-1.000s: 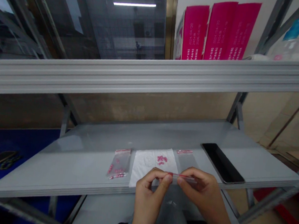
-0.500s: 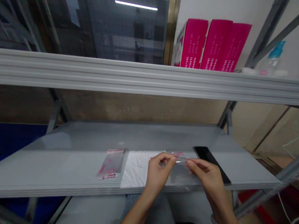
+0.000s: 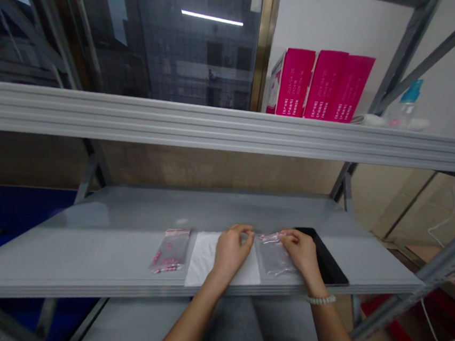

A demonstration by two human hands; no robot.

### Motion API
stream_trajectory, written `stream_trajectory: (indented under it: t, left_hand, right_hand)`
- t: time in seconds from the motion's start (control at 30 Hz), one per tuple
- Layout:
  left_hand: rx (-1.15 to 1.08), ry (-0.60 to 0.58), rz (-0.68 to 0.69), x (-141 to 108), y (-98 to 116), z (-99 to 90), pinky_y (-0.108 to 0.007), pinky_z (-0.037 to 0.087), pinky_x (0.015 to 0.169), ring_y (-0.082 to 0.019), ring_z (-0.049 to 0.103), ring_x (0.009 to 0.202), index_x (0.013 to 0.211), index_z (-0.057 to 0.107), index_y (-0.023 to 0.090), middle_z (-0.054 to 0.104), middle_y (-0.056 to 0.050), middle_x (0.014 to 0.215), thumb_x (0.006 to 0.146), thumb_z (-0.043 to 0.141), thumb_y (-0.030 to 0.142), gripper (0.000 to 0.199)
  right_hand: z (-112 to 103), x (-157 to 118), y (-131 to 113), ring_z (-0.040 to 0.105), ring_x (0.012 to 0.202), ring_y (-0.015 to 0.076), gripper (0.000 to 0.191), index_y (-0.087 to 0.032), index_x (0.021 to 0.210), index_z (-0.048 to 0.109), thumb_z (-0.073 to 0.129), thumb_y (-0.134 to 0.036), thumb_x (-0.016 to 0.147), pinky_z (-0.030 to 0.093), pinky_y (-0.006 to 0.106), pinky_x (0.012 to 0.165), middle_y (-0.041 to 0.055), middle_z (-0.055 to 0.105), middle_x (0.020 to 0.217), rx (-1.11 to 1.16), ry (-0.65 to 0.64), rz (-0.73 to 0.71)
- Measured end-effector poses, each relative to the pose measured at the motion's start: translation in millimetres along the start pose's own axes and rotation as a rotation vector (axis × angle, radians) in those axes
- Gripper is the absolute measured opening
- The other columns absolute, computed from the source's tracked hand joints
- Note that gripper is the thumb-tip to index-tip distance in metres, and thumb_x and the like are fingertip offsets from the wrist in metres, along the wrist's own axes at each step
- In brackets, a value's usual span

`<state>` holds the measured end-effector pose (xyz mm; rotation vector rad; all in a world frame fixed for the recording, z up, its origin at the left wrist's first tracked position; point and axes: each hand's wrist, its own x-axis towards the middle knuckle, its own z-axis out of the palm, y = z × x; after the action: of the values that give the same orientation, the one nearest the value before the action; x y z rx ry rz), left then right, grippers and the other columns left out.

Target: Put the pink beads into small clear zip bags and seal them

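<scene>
zip bag (image 3: 277, 262): clear, red-striped top | sheet (image 3: 203, 259): white | cartons (image 3: 320, 85): magenta

So the bag (image 3: 275, 256) isn't up in the air anymore, it's down flat on the shelf (image 3: 95, 249) now, right next to the paper (image 3: 205, 259) and partly over the phone (image 3: 326, 255). Both hands came down with it: the right hand (image 3: 298, 251) has the bag's top edge, and the left hand (image 3: 232, 252) moved onto the paper, curled up just beside the bag. Whole view's also tipped more level.
</scene>
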<state>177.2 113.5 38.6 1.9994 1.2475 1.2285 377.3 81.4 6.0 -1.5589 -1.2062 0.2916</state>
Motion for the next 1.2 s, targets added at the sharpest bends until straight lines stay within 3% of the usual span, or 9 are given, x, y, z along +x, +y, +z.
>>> stream_trajectory:
  t: [0.13, 0.3, 0.43, 0.6, 0.73, 0.87, 1.0, 1.1, 1.2]
  left_hand:
    - [0.059, 0.14, 0.031, -20, -15, -46.5, -0.028, 0.048, 0.063, -0.017, 0.059, 0.058, 0.092, 0.076, 0.019, 0.077, -0.004, 0.083, 0.084, 0.057, 0.028, 0.023]
    - [0.164, 0.372, -0.001, -47, -51, -108.2, -0.03, 0.05, 0.064, -0.017, 0.056, 0.058, 0.091, 0.072, 0.018, 0.075, -0.006, 0.085, 0.085, 0.053, 0.036, 0.027]
    - [0.259, 0.438, 0.006, -60, -77, -137.1, -0.037, 0.051, 0.077, -0.023, 0.062, 0.077, 0.096, 0.071, 0.019, 0.074, -0.008, 0.093, 0.079, 0.052, 0.029, 0.027]
    - [0.343, 0.318, 0.051, -67, -91, -138.8, -0.047, 0.05, 0.09, -0.03, 0.065, 0.098, 0.095, 0.075, 0.022, 0.076, -0.007, 0.103, 0.077, 0.057, 0.027, 0.025]
    - [0.349, 0.317, 0.058, -67, -100, -133.8, -0.046, 0.054, 0.085, -0.029, 0.068, 0.09, 0.087, 0.075, 0.022, 0.077, -0.007, 0.094, 0.081, 0.057, 0.028, 0.02]
    - [0.315, 0.424, 0.068, -65, -103, -133.5, -0.047, 0.055, 0.083, -0.029, 0.069, 0.088, 0.082, 0.072, 0.02, 0.076, -0.009, 0.089, 0.085, 0.056, 0.03, 0.02]
    - [0.267, 0.497, 0.115, -73, -81, -128.8, -0.044, 0.053, 0.086, -0.028, 0.067, 0.096, 0.088, 0.071, 0.021, 0.074, -0.009, 0.097, 0.091, 0.055, 0.031, 0.019]
    - [0.208, 0.397, 0.268, -87, -52, -119.3, -0.036, 0.053, 0.086, -0.023, 0.065, 0.098, 0.092, 0.07, 0.024, 0.072, -0.006, 0.1, 0.093, 0.057, 0.021, 0.014]
    - [0.182, 0.249, 0.423, -98, -27, -107.8, -0.032, 0.052, 0.085, -0.02, 0.065, 0.094, 0.095, 0.069, 0.024, 0.071, -0.004, 0.099, 0.092, 0.056, 0.009, 0.02]
  right_hand:
    - [4, -2, -1, 0.067, 0.063, 0.0286, 0.035, -0.011, 0.088, 0.075, 0.061, -0.041, 0.076, 0.049, 0.037, 0.063, 0.011, 0.071, 0.064, -0.118, 0.061, -0.049]
    - [23, -17, -32, 0.06, 0.1, 0.0371, 0.034, -0.008, 0.099, 0.071, 0.048, -0.029, 0.088, 0.043, 0.055, 0.093, 0.0246, 0.07, 0.103, -0.172, 0.118, -0.214]
    - [74, -51, -83, 0.061, 0.098, 0.0282, 0.035, -0.017, 0.099, 0.074, 0.042, -0.009, 0.087, 0.049, 0.043, 0.09, 0.0127, 0.073, 0.097, -0.092, -0.11, -0.435]
    - [135, -93, -125, 0.051, 0.125, 0.0297, 0.05, -0.02, 0.119, 0.07, 0.044, 0.004, 0.083, 0.042, 0.047, 0.103, 0.0116, 0.065, 0.128, -0.144, -0.448, -0.688]
    - [148, -98, -124, 0.046, 0.131, 0.0306, 0.049, -0.019, 0.119, 0.07, 0.044, 0.004, 0.084, 0.039, 0.051, 0.108, 0.0132, 0.062, 0.134, -0.109, -0.507, -0.679]
    - [143, -90, -114, 0.057, 0.116, 0.0272, 0.041, -0.019, 0.104, 0.073, 0.049, 0.0, 0.076, 0.043, 0.046, 0.105, 0.0118, 0.067, 0.118, 0.281, -0.4, -0.362]
    - [128, -82, -105, 0.068, 0.084, 0.0231, 0.02, -0.018, 0.097, 0.071, 0.058, -0.027, 0.085, 0.057, 0.035, 0.072, 0.0087, 0.072, 0.091, 0.479, -0.363, -0.078]
    - [108, -78, -104, 0.066, 0.068, 0.0193, 0.036, -0.015, 0.101, 0.069, 0.061, -0.047, 0.085, 0.052, 0.026, 0.052, 0.0068, 0.07, 0.079, 0.572, -0.429, 0.014]
    - [85, -78, -107, 0.059, 0.058, 0.0147, 0.037, -0.016, 0.09, 0.071, 0.072, -0.05, 0.076, 0.047, 0.023, 0.048, 0.0021, 0.064, 0.069, 0.661, -0.487, 0.079]
